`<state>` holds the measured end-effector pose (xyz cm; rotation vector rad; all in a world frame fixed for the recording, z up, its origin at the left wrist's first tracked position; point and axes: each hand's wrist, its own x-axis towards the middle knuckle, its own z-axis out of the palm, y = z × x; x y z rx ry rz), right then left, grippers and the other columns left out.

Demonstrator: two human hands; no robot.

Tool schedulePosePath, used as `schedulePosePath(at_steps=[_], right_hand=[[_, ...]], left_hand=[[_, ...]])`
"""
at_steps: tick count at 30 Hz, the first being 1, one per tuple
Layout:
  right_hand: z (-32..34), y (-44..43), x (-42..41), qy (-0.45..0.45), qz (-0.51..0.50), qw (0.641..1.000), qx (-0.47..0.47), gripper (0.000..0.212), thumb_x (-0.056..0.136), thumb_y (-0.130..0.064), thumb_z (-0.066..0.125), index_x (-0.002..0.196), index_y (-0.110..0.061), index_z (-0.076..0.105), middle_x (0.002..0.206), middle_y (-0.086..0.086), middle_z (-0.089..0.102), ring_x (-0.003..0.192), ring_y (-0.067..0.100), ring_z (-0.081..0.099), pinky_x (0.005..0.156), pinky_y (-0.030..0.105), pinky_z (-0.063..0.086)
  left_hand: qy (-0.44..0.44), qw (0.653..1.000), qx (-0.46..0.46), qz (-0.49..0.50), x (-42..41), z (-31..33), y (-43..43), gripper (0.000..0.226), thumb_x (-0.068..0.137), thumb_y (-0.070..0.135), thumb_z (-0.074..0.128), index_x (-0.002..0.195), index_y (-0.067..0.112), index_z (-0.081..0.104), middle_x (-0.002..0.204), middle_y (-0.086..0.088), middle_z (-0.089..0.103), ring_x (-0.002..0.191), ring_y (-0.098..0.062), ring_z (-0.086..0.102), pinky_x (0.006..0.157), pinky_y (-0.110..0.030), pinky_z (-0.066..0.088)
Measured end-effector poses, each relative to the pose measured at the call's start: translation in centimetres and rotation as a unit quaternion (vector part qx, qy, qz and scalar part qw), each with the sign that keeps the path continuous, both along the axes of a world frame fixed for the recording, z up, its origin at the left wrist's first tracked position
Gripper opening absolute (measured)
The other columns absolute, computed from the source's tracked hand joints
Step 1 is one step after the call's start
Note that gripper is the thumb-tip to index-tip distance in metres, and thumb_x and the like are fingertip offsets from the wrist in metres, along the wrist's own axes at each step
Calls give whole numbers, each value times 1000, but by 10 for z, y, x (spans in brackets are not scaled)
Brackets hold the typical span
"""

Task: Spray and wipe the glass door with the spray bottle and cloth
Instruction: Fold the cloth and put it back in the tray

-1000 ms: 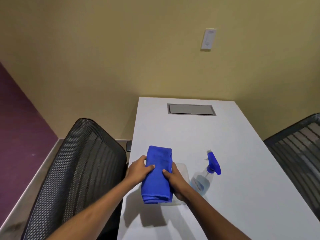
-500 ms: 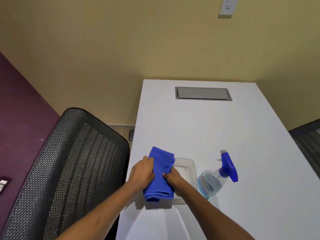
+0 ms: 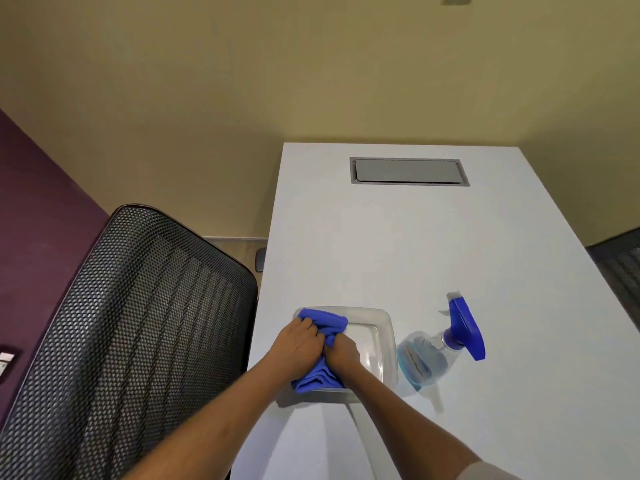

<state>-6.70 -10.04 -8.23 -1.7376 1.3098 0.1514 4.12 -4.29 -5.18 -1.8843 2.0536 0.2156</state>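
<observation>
A bunched blue cloth (image 3: 323,322) lies over the left part of a clear plastic tray (image 3: 382,344) on the white table (image 3: 398,244). My left hand (image 3: 298,344) and my right hand (image 3: 343,351) both grip the cloth, side by side and touching. A clear spray bottle (image 3: 427,355) with blue liquid and a blue trigger head (image 3: 465,329) stands just right of the tray, untouched. No glass door is in view.
A black mesh chair (image 3: 138,323) stands close against the table's left edge. A grey cable hatch (image 3: 408,171) is set into the far end of the table. A second dark chair (image 3: 623,265) shows at the right edge. A yellow wall is behind.
The cloth has gone from a flat folded shape held above the tray to a bunched one pressed down onto it. My hands have closed together on it. The view has tilted down.
</observation>
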Motion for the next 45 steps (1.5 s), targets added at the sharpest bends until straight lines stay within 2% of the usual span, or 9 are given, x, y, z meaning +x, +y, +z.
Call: schedulePosePath(at_steps=[6,10,13,18,22,27,32,40,45], right_hand=[[12,10,-10,41,-75,989,-122,35,89,-20,51,119,-3,42,115,14,53,105,32,55,77,39,44],[21,18,-17,-44,61,971,-225,4,83,-9,49,86,-10,48,96,14,58,85,27,51,66,37,44],[19,15,-23,-63,157,963,-210,9,79,-13,52,86,-9,57,94,11,62,90,27,50,69,35,44],[9,10,-18,104,285,942,-142,64,90,-40,50,144,-9,32,152,16,30,140,38,20,102,50,37],[8,7,-9,155,310,932,-103,86,91,-45,53,153,-9,6,160,13,10,147,35,2,110,57,26],[20,8,-9,156,297,934,-119,70,93,-35,52,149,-9,20,155,13,25,143,36,14,108,53,28],[43,15,-37,81,135,943,-294,30,90,-37,53,107,-14,61,114,7,66,134,33,31,102,44,25],[55,46,-103,-58,-242,893,-374,70,70,-36,84,123,-7,47,119,16,57,111,34,53,96,51,47],[54,32,-139,-94,-363,856,-355,84,65,-30,88,130,-5,41,129,18,49,115,32,48,98,45,44]], left_hand=[[28,998,60,20,-11,10,-2,34,100,24,36,117,5,58,118,-14,65,108,-32,53,102,-41,34],[35,999,-21,30,-14,21,4,30,96,26,35,108,11,59,107,-10,66,99,-30,52,91,-40,34],[17,998,27,48,-12,18,17,51,97,36,30,131,5,51,145,-19,47,135,-36,35,114,-43,23],[-32,991,117,52,-14,8,15,67,99,44,24,155,9,12,163,-20,3,151,-34,-8,119,-46,-14],[-109,976,180,60,-22,1,4,76,99,53,27,155,10,-3,164,-14,-6,150,-32,-16,114,-53,-19],[-104,983,140,57,-23,0,7,77,98,50,37,155,8,7,164,-16,8,151,-35,-7,117,-57,-11],[7,991,-46,127,-29,15,25,48,95,38,40,137,14,45,140,-13,50,137,-37,33,107,-60,26],[52,986,-65,143,-35,0,40,85,90,73,22,154,26,-10,160,-15,-22,149,-42,-9,112,-70,12],[67,986,-87,122,-39,-5,40,90,84,77,15,153,23,-3,161,-16,-13,149,-45,0,109,-75,15]])
